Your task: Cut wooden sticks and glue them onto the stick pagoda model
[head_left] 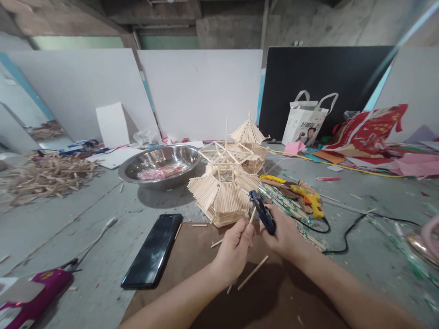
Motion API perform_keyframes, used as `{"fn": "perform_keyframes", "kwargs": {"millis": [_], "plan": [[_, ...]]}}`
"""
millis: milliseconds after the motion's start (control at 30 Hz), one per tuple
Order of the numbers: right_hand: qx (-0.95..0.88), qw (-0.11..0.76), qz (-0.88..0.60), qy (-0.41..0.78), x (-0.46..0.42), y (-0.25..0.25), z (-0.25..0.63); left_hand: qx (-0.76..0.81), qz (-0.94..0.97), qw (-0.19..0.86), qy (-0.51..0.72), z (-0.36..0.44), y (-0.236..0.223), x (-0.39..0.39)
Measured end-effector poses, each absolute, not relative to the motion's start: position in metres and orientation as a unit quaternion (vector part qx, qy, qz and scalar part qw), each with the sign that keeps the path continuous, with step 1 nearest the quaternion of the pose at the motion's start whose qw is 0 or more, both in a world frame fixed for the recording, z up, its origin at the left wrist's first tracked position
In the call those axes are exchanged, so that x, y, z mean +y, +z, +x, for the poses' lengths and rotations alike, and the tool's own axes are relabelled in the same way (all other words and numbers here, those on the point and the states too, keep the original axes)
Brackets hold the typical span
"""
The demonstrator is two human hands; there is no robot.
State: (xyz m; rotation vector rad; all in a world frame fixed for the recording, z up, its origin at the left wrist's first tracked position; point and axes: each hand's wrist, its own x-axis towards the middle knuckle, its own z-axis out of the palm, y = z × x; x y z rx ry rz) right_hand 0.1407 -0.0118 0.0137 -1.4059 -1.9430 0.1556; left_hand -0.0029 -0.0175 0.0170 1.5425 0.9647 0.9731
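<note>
My left hand (233, 249) pinches a thin wooden stick (253, 215) that points up and away. Beside it, my right hand (281, 233) is closed around dark blue pliers (263, 211), whose jaws are near the stick's upper end; whether they touch it I cannot tell. Just beyond both hands stands a tiered pavilion model (230, 197) built of wooden sticks, with slatted lower roofs and an open frame on top. Behind it rises another stick model (248, 132) with a pointed roof, partly hidden. A loose stick (253, 273) lies on the brown board (192, 260) under my hands.
A black phone (152, 251) overlaps the board's left edge. Farther back are a steel basin (164, 183) and a heap of sticks (51, 176). A yellow glue gun (310, 198) with a black cord lies right; a magenta tool (44, 292) sits front left. A white bag (305, 121) stands behind.
</note>
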Motion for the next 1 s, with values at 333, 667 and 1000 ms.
{"fn": "perform_keyframes", "kwargs": {"millis": [333,667,1000], "plan": [[-0.745,0.34,-0.569,0.077,-0.009,0.014,0.143,0.398,0.622,0.541,0.404,-0.002,0.018,-0.018],[-0.743,0.383,-0.545,0.067,-0.005,0.01,0.14,0.417,0.62,0.536,0.392,-0.003,0.02,-0.017],[-0.735,0.363,-0.566,0.081,-0.004,0.004,0.142,0.425,0.637,0.516,0.384,-0.001,0.022,-0.018]]}}
